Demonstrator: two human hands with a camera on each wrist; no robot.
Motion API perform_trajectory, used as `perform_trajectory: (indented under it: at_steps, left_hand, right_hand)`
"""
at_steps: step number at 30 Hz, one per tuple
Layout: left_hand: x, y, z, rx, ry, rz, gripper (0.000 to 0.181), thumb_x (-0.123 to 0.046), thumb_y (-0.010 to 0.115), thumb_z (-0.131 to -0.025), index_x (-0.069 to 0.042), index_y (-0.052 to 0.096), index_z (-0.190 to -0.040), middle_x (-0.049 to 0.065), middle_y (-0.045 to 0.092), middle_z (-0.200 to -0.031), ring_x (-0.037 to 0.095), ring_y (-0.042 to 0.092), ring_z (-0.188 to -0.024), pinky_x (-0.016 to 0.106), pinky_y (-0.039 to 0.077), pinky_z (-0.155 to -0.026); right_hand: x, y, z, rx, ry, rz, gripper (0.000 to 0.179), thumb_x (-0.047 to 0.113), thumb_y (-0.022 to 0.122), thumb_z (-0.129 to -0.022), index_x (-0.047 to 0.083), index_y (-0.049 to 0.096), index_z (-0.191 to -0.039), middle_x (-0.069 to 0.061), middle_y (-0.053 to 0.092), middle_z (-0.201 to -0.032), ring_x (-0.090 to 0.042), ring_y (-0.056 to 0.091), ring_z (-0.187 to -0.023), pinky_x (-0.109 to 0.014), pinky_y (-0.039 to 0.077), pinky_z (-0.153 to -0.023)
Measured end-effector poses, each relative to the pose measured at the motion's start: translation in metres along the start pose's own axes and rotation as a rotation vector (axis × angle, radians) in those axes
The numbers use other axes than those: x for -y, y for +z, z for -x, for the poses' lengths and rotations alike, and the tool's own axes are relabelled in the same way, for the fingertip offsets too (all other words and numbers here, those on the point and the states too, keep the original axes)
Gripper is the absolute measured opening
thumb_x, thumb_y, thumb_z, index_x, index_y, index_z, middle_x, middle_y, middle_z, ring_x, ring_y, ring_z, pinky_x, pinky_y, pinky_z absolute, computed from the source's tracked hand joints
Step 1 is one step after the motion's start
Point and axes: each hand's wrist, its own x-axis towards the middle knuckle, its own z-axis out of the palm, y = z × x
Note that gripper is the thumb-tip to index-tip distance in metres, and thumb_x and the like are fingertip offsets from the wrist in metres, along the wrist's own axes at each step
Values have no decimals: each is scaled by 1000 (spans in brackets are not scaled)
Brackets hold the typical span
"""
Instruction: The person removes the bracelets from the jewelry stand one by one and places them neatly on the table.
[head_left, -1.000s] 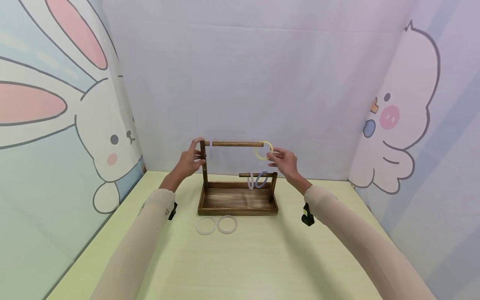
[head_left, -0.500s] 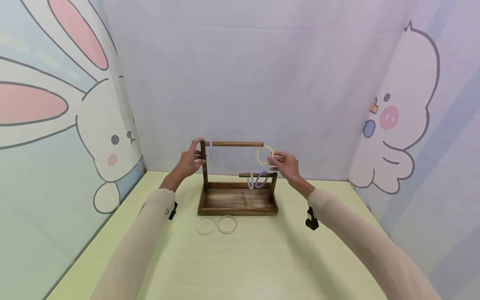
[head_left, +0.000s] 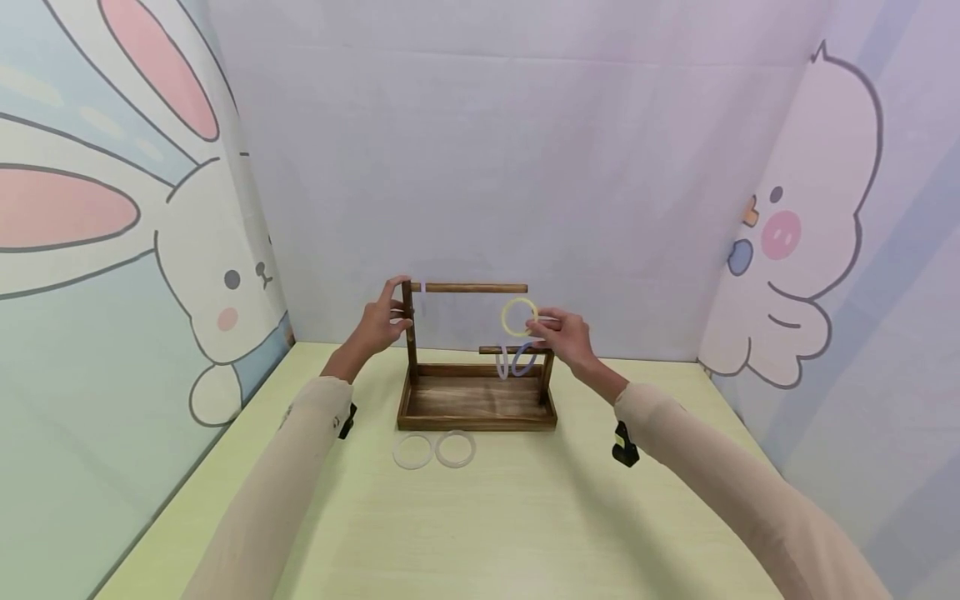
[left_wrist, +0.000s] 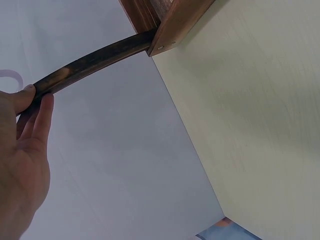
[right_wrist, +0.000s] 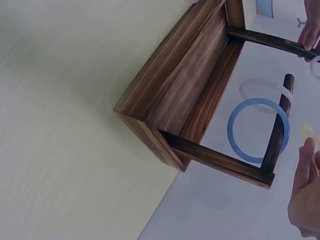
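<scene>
My left hand (head_left: 378,321) grips the tall post (left_wrist: 100,56) of a dark wooden rack near its top. Between the thumb and fingers of my right hand (head_left: 566,335) a yellow ring (head_left: 503,317) is pinched. That ring hangs in the air, below the free right end of the upper bar (head_left: 476,288) and just above the lower bar (head_left: 491,350). A pale ring (head_left: 423,288) hangs on the upper bar beside the post. On the lower bar are a blue ring (right_wrist: 231,131) and a pale pinkish ring (head_left: 505,363).
The rack's tray base (head_left: 480,424) stands on a pale yellow-green table (head_left: 480,533). In front of it lie two whitish rings, one at left (head_left: 393,452) and one at right (head_left: 456,466). A pale backdrop (head_left: 480,167) rises behind, with cartoon-printed side walls.
The yellow ring has come off the upper bar's right end, dropped lower, then shifted left with my right hand. My left hand keeps its grip on the post.
</scene>
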Motion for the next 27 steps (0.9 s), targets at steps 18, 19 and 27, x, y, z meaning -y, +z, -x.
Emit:
perform_trajectory:
  at_steps: [18,19,27]
  left_hand:
    - [1,-1,0,-13,8,-23,82,9,67,-97,-19,22,-159,31,66,-126,45,65,-122,55,56,-97]
    - [1,-1,0,-14,10,-24,81,9,66,-97,-18,22,-159,31,66,-126,45,65,-121,56,56,-97]
    - [0,0,0,-21,4,-23,81,8,67,-97,-20,23,-159,30,67,-125,44,66,-121,55,56,-98]
  right_hand:
    - [2,7,21,83,-77,126,36,12,69,-101,-4,65,-133,-25,73,-117,-41,73,-106,-44,61,-91]
    - [2,7,22,89,-75,125,36,12,69,-102,-4,65,-133,-24,73,-117,-41,73,-106,-40,61,-89]
    - [3,11,35,128,-60,106,31,9,69,-101,-2,67,-130,-19,76,-114,-32,75,-105,-36,62,-87]
